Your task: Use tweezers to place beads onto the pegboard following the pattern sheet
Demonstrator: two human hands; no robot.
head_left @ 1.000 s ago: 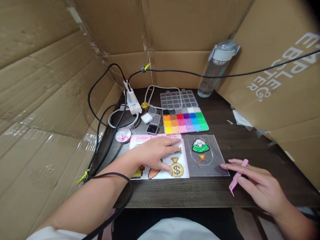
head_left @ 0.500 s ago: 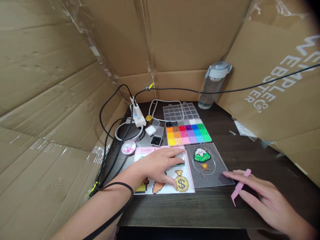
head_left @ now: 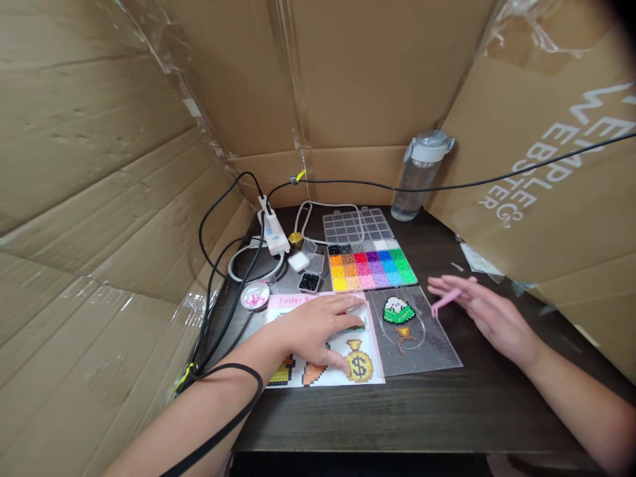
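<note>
My left hand [head_left: 318, 331] lies spread on a printed bead pattern sheet [head_left: 372, 381], covering part of its pictures. A money bag picture shows beside the thumb. My right hand [head_left: 497, 318] holds pink tweezers [head_left: 454, 295] above the table, just right of a clear pegboard [head_left: 437, 354]. The tweezers' bent tip points down toward the board's right edge, with no bead visible at it. On the pegboard sit a green and white bead figure [head_left: 399, 311] with a dark outline and, below it, a small orange and brown bead piece [head_left: 405, 335].
Behind the pegboard stands a sorted bead box [head_left: 371, 266], its lid [head_left: 358, 226] open. Small boxes of black beads [head_left: 309, 282] and white beads [head_left: 298, 262], a dish of pink beads [head_left: 255, 297], a power strip [head_left: 273, 233], cables and a water bottle [head_left: 420, 175] surround it. Cardboard walls enclose the table.
My right hand has moved up and away from the table's front edge, carrying the tweezers toward the pegboard's upper right side. My left hand stays on the sheet.
</note>
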